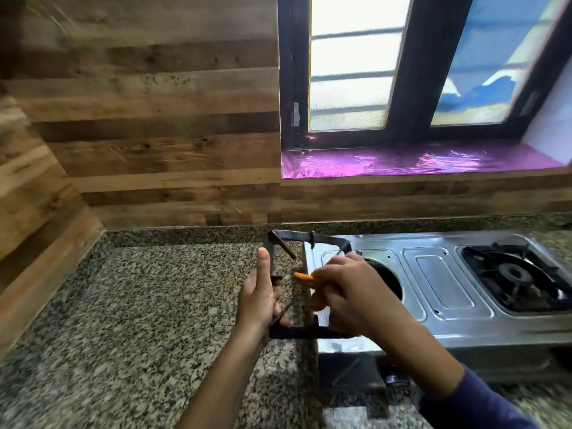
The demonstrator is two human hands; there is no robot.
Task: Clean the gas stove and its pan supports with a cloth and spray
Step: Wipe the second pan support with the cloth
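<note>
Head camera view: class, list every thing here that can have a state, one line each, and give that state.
Lifted pan support: off the stove, held on edge above the counter.
Cloth: bunched, pressed against the lifted pan support.
Left hand: grips the lifted pan support.
Right hand: pinches the cloth.
Left burner well: uncovered, no support over it.
Right pan support: seated on the stove.

Glossy steel stove [448, 323], speckled granite counter [139, 305]
</note>
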